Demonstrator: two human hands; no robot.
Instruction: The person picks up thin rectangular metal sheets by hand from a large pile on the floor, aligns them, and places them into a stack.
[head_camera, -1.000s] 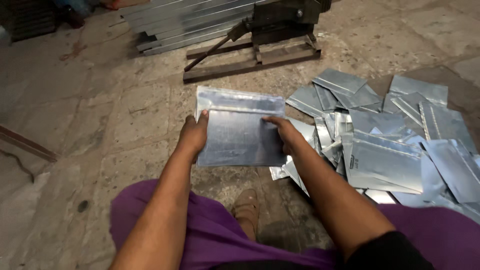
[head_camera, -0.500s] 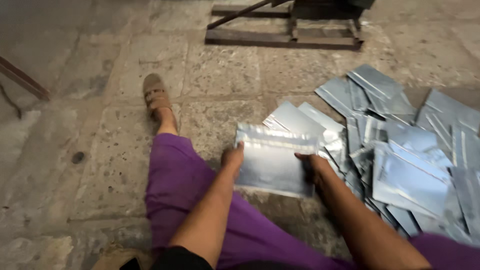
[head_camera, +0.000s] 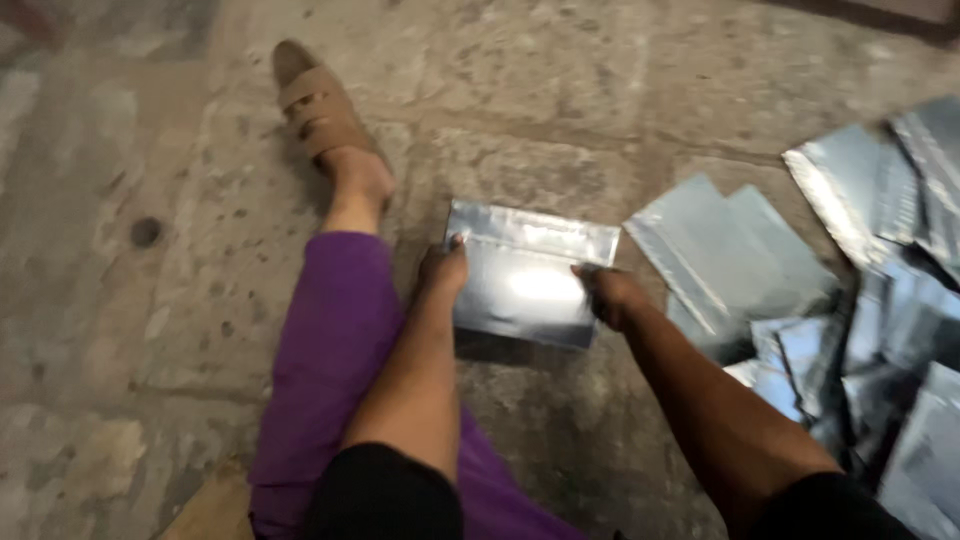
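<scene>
Item: stack of metal sheets (head_camera: 525, 275), rectangular, grey and shiny, with a bright glare patch near the middle. It sits at the centre of the view, held flat just above the floor (head_camera: 620, 90), long edges running roughly from 9 to 3 o'clock, and tilted slightly down toward 4 o'clock. A paler folded or offset strip runs along the far edge. A dark shadow lies under the near edge.

Left hand (head_camera: 443, 272): closed on the short edge of the stack at 9 o'clock, fingers curled over the top face, thumb side hidden. The bare forearm runs back toward 6 o'clock into a black sleeve.

Right hand (head_camera: 608, 294): closed on the opposite short edge at 3 o'clock, fingers pinching the sheet's lower corner. The forearm runs toward 5 o'clock, also ending in a black sleeve.

Leg in purple trousers (head_camera: 325, 370): just beside the left forearm, at 8 o'clock of the stack, stretched out toward 11 o'clock.

Tan sandal (head_camera: 320, 105): on the foot at the end of that leg, at 10 to 11 o'clock of the stack, sole on the floor, two straps across the top.

Loose pile of metal sheets (head_camera: 850, 300): the same grey kind, scattered and overlapping at 3 o'clock, from just beside the right hand out to the right edge of the view. The far ones are blurred.

Floor: rough, stained stone or concrete slabs with visible joints. A small dark round spot (head_camera: 145, 232) lies well apart at 9 o'clock.
</scene>
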